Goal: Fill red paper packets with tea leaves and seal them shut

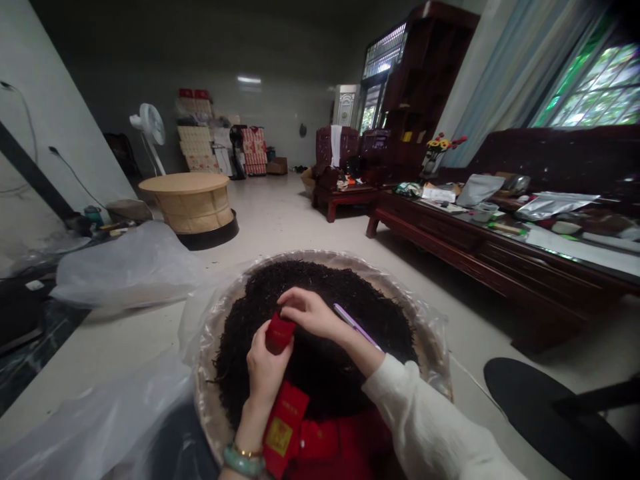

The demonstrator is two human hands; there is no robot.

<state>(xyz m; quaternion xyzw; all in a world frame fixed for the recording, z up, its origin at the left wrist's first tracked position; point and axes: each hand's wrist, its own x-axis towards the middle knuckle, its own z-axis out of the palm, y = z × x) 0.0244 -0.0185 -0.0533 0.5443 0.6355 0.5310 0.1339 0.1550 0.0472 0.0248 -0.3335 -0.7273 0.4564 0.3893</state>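
My left hand (267, 363) is wrapped round a small red packet (280, 333), held upright over a wide round basket (207, 393) lined with clear plastic. Curled at the packet's top edge are the fingers of my right hand (310, 312); they are pinched together, and what is between them is hidden. Dark dry leaves (320, 277), like loose tea, fill much of the basket. A slim purple-and-white stick-like item (356, 327) lies on the leaves beside my right forearm. Below my left hand, a larger red packet with a gold square (284, 427) rests beside more red packets (320, 440).
Clear plastic sheeting (127, 267) lies on the floor at left, near a round wooden-topped drum (185, 190). A long dark wooden table (480, 247) covered with bags and papers stands at right. A black round base (535, 407) is close on my right.
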